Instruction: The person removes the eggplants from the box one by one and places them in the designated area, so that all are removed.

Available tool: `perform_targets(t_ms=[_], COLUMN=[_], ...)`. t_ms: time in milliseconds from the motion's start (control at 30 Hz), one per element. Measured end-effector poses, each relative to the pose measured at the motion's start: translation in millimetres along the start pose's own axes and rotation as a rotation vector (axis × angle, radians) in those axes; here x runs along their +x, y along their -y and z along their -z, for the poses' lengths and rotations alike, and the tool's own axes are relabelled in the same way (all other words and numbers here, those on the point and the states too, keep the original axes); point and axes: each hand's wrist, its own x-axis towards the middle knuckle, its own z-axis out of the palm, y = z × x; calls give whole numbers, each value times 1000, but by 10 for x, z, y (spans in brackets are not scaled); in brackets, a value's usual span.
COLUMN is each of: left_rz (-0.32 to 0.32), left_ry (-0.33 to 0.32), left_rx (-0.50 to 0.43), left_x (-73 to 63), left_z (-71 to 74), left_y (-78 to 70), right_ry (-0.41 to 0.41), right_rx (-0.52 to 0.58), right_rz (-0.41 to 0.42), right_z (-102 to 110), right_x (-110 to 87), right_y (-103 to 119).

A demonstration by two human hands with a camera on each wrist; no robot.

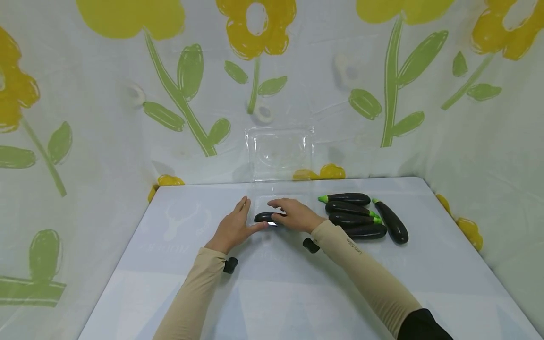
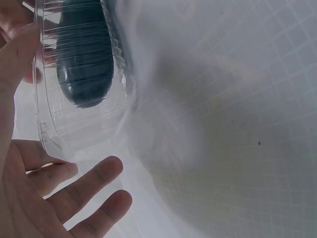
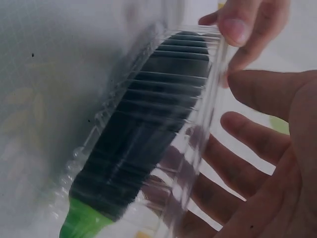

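Note:
A hinged clear plastic box [image 1: 272,197] stands on the table with its lid [image 1: 280,153] raised behind it. One dark eggplant [image 1: 264,217] lies inside the box, its green stem end [image 3: 84,218] seen through the ribbed wall in the right wrist view. My left hand [image 1: 233,230] is at the box's left end, thumb along the front rim, spread fingers around the corner. My right hand [image 1: 299,215] reaches over the box with fingers extended and loosely bent, some showing through the plastic beside the eggplant.
Several more eggplants [image 1: 350,208] with green stems lie on the white table [image 1: 382,278] right of the box, one [image 1: 392,222] set apart at an angle. Flower-printed curtains [image 1: 106,118] enclose the back and sides.

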Motion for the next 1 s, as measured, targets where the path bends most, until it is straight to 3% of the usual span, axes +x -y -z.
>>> perform_targets(t_ms=[467,800,1000], left_rz=[-10,-5,2], left_ry=[2,-7,-5], left_rx=[10,25,3], left_x=[8,14,-3], left_z=[-12,-21,2], left_y=[6,0,-17], right_ry=[76,83,77], right_rx=[-10,8,-61], right_rz=[-34,-77,-106], right_z=[43,7,1], right_x=[74,131,148], right_y=[18,-17,-21])
